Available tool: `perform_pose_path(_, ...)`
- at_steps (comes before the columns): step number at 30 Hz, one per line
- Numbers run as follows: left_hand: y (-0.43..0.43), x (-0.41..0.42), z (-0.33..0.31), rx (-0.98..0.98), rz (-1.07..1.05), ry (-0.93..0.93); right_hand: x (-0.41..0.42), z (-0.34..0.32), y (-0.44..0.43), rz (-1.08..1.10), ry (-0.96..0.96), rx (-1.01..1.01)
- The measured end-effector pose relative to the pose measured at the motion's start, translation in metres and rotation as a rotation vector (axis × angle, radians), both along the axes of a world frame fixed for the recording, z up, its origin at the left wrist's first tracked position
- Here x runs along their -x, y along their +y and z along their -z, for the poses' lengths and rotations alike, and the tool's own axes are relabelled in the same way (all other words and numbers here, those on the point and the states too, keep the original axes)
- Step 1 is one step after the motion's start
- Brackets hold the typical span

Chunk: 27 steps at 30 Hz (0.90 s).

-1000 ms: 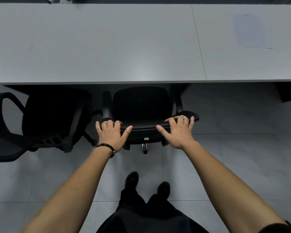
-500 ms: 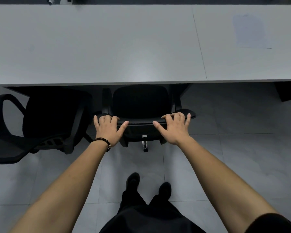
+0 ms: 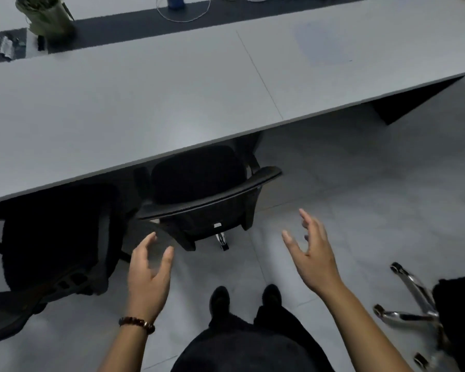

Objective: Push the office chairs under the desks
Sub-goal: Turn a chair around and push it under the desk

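A black mesh office chair (image 3: 199, 189) stands with its seat tucked under the long grey desk (image 3: 124, 103), only its backrest top sticking out. My left hand (image 3: 149, 275) hovers open just below the backrest's left end, apart from it. Further right, my right hand (image 3: 313, 256) is open too, fingers spread, clear of the chair. A second black chair (image 3: 57, 245) sits to the left, partly under the desk, its armrest reaching toward me. At the lower right a third chair (image 3: 457, 312) shows its chrome star base.
On the desk's far side stand a green pen holder (image 3: 47, 16), a blue-capped item (image 3: 175, 1) and a loop of white cable (image 3: 184, 14). A dark desk leg panel (image 3: 403, 106) drops to the floor at the right. My feet stand on grey tiles behind the middle chair.
Both hands have let go of the middle chair's backrest and pulled back, open. The view has swung right and tilted, bringing the chrome-based chair into sight.
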<state>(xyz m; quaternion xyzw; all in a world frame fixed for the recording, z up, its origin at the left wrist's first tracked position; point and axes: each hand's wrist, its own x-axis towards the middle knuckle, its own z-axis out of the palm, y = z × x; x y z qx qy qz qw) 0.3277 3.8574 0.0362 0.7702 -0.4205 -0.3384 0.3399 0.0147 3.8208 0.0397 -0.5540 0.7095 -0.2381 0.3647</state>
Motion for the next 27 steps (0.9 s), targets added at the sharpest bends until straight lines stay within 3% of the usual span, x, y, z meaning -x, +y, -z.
perform_pose_path(4,0.026,0.027,0.012,-0.080,0.208,0.143,0.024,0.009,0.105,0.281,-0.021,-0.102)
perform_pose_path(7,0.020,0.058,0.013,-0.107,0.456,0.148,0.046,0.007,0.166,0.486,-0.024,-0.118)
perform_pose_path(16,0.016,0.233,-0.036,0.125,1.012,0.130,0.136,-0.043,0.319,1.020,0.047,0.151)
perform_pose_path(22,0.122,0.375,-0.058,0.257,1.218,0.155,0.210,-0.037,0.464,1.219,0.090,0.230)
perform_pose_path(27,0.263,0.479,-0.043,0.160,1.280,0.226,0.274,-0.014,0.588,1.292,0.108,0.197)
